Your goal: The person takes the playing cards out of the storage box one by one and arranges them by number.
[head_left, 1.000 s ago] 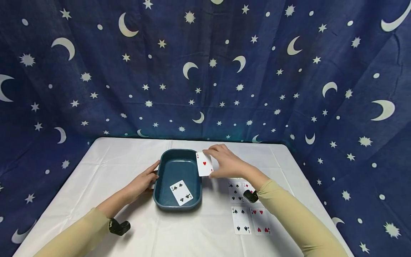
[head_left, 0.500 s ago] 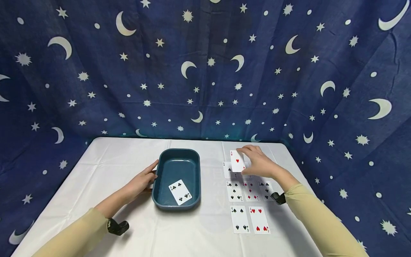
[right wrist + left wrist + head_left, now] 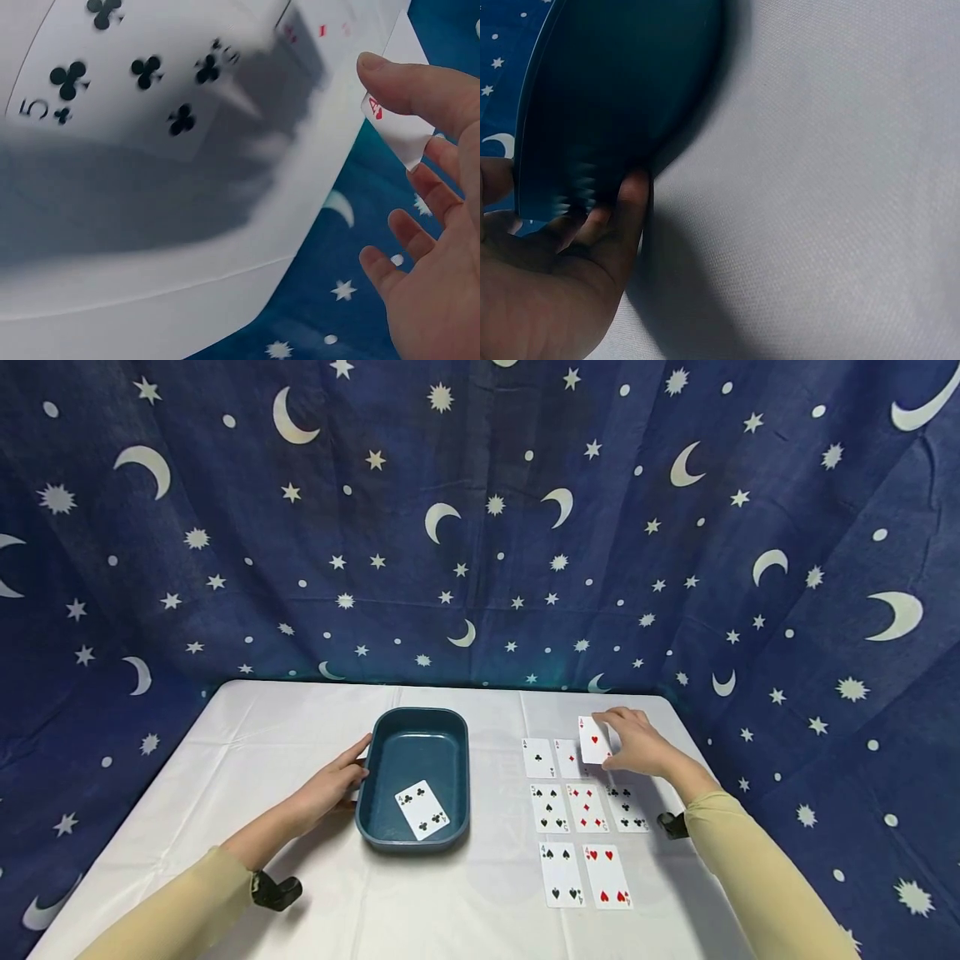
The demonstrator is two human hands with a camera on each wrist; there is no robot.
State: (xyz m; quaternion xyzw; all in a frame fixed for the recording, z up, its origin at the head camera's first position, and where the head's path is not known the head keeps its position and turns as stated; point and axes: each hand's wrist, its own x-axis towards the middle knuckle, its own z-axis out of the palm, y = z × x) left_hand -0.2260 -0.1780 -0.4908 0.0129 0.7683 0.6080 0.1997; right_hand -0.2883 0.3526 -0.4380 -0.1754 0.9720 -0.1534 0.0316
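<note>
My right hand (image 3: pixel 637 743) pinches an ace of hearts (image 3: pixel 592 739) between thumb and fingers, tilted just above the table at the right end of the far row of cards. Beside it lie an ace of clubs (image 3: pixel 538 758) and a partly covered ace of diamonds (image 3: pixel 568 756). In the right wrist view, the ace of hearts (image 3: pixel 401 135) shows only in part behind the thumb. With fairly straight fingers, my left hand (image 3: pixel 330 789) touches the left side of a dark teal tray (image 3: pixel 457 793). A four of clubs (image 3: pixel 422 810) lies face up in that tray.
Below the aces lie a five of spades (image 3: pixel 550 808), a five of diamonds (image 3: pixel 587 808) and a five of clubs (image 3: pixel 627 808). Nearest me are a four of spades (image 3: pixel 561 875) and a four of hearts (image 3: pixel 607 877). A starry curtain (image 3: pixel 480 577) stands behind the white table (image 3: pixel 300 727).
My right hand has carried the ace of hearts rightward from the tray's right rim to the far row, uncovering the other cards. My left hand stays at the tray.
</note>
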